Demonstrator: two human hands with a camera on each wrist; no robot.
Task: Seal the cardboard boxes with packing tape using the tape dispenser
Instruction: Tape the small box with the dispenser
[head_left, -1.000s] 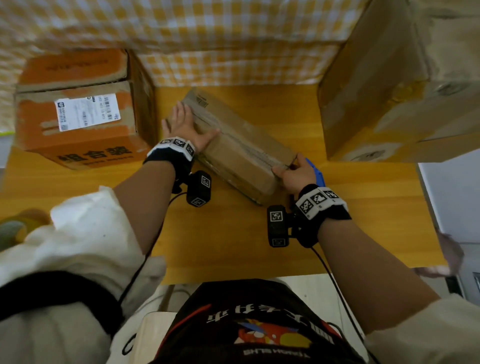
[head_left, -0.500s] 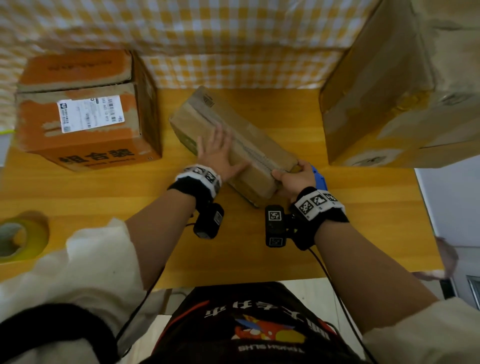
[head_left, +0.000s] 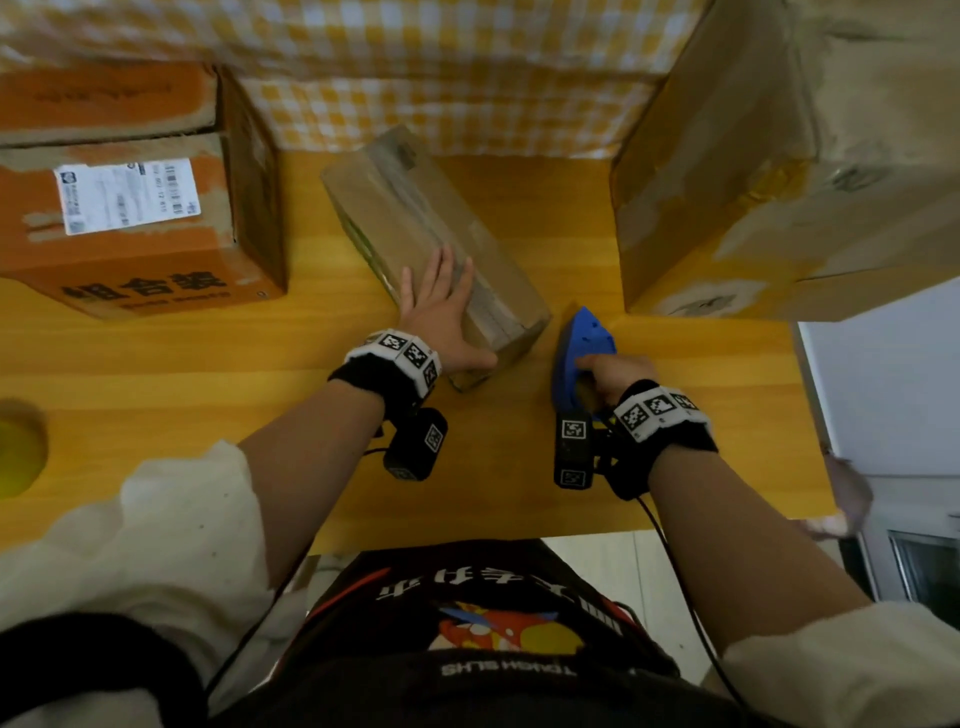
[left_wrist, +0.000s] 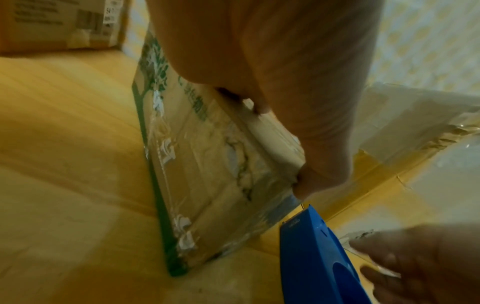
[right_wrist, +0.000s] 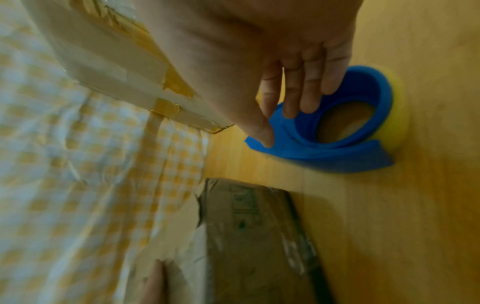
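Three boxes (head_left: 431, 244); left hand (head_left: 439, 317) flat atop; right hand (head_left: 615, 371) grips dispenser (head_left: 584, 343).

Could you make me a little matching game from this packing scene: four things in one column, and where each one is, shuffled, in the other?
Things:
1. orange box
2. narrow brown box
3. blue tape dispenser
4. large plain box

Places:
A. gripped by the right hand
B. table's far right
C. under the flat left hand
D. table's far left, bearing a white label

Pairs: 1-D, 2-C, 3-A, 4-B
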